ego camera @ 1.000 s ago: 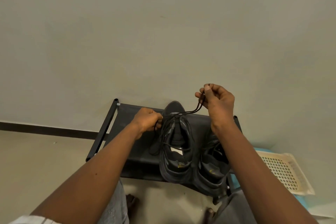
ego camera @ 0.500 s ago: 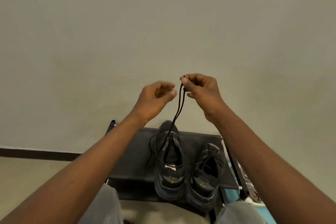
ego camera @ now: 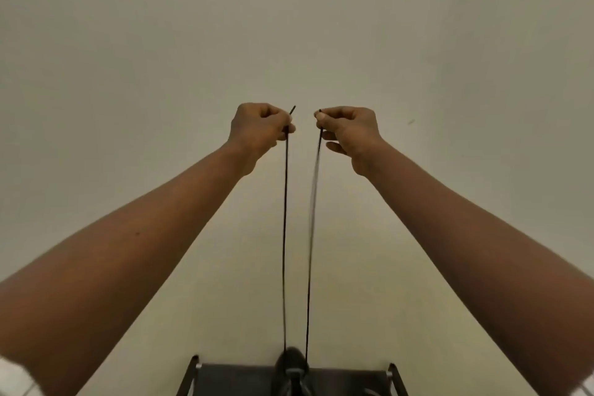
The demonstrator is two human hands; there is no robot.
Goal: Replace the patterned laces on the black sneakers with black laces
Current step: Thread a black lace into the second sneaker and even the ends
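Now, head view: left hand (ego camera: 260, 128) and right hand (ego camera: 347, 130) raised high, each pinching one end of black lace (ego camera: 284, 235). Half second ago right hand alone held both strands. Strands run taut from hands straight down to sneaker (ego camera: 291, 366) on shoe rack (ego camera: 231, 376). Likely evening ends; lacing barely begun.

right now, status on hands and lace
Left hand pinches one end of the black lace, right hand pinches the other. Both strands run down to the sneaker on the black rack. Nothing in the way.
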